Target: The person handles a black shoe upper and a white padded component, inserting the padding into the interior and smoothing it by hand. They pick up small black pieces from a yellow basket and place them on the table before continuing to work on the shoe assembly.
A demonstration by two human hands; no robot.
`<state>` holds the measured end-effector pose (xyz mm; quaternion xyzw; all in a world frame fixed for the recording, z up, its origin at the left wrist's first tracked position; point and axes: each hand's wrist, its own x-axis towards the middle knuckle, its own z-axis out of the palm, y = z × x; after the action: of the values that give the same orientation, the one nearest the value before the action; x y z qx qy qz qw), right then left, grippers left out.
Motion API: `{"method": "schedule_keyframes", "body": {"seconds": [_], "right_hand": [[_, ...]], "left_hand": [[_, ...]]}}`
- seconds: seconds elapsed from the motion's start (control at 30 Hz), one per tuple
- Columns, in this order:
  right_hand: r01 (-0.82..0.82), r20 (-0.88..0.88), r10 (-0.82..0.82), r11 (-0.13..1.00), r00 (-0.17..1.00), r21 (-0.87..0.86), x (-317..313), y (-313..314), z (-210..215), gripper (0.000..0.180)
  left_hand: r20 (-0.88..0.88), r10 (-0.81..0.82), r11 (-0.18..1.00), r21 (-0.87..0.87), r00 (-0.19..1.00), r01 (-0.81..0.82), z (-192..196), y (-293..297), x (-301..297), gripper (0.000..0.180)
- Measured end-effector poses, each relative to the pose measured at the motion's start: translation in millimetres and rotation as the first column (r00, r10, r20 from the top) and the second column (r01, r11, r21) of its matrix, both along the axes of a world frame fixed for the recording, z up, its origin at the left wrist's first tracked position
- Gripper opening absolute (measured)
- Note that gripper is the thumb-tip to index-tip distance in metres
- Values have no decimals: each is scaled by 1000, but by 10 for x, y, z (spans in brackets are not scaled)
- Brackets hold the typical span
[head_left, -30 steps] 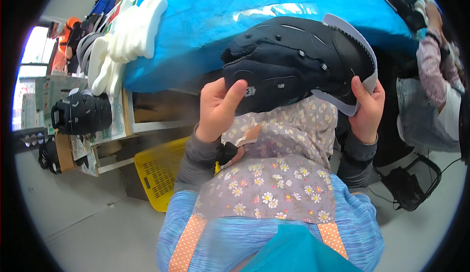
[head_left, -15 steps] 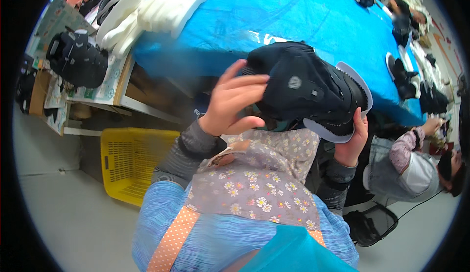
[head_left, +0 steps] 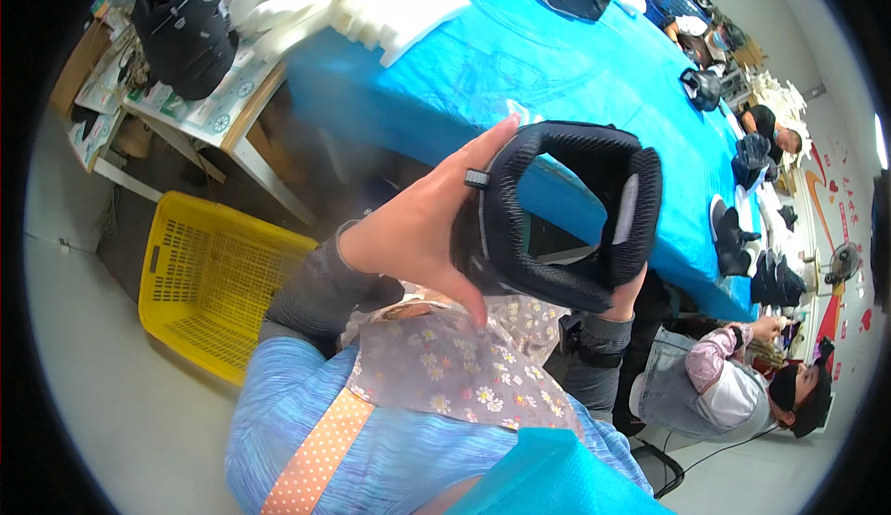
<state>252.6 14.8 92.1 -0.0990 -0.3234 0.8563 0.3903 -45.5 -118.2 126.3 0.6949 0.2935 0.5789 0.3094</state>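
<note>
A black high-top boot [head_left: 555, 285] is held up before my chest, its padded collar facing me, so I look down through the opening. Inside it, a pale patch shows on the right wall. My left hand [head_left: 413, 223] grips the boot's left side, fingers along the far side and thumb lower down, next to a small grey-and-black loop on the collar. Mostly hidden behind the boot, my right hand [head_left: 627, 298] supports it from the lower right. The toe and sole are out of sight behind the collar.
A blue-covered table [head_left: 445, 60] lies ahead, with white foam-like pieces [head_left: 394, 5] at its left. Black boots [head_left: 186, 37] stand on a side bench. A yellow basket [head_left: 200, 306] is on the floor at left. A co-worker [head_left: 719, 380] sits at right; others work farther along.
The boot has been turned from showing its side to showing its collar opening. My left hand has closed on its side; earlier it was off it or only brushing. The view has shifted too.
</note>
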Motion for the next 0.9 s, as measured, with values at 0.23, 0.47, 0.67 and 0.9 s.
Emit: {"method": "schedule_keyframes", "body": {"seconds": [0.23, 0.47, 0.67, 0.9], "right_hand": [[18, 91, -10, 996, 996, -82, 110, 175, -99, 37], [186, 227, -148, 970, 963, -157, 42, 279, -184, 41], [89, 177, -69, 990, 982, -110, -30, 146, -97, 40], [271, 229, -239, 955, 944, -121, 760, 365, -585, 27]], "left_hand": [[-27, 210, 976, -56, 977, -211, -82, -54, -91, 113], [241, 460, 885, -203, 855, -419, -264, -14, 39, 38], [241, 492, 863, -261, 837, -432, -339, -54, -132, 47], [272, 915, 290, 66, 297, -955, 182, -553, -1123, 71]]}}
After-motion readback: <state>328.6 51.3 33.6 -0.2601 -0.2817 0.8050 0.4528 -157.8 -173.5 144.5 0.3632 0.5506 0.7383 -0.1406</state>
